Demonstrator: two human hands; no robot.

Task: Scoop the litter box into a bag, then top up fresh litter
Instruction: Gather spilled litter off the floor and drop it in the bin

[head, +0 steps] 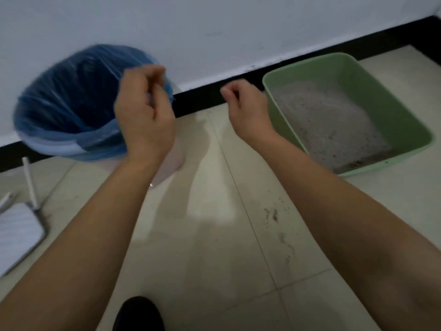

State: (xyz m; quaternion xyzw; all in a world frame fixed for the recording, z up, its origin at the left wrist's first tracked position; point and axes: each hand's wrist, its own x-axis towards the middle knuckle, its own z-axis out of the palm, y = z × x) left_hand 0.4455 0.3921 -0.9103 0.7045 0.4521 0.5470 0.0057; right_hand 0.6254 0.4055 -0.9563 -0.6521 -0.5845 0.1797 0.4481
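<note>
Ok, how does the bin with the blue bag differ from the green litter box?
The bin is round and lined with a blue bag; the litter box is rectangular, green and unlined. The bin is deep, the litter box shallow and holding grey litter. Both stand on the floor by the wall.

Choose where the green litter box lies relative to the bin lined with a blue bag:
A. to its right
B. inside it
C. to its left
A: the green litter box lies to the right of the bin lined with the blue bag, apart from it.
</note>
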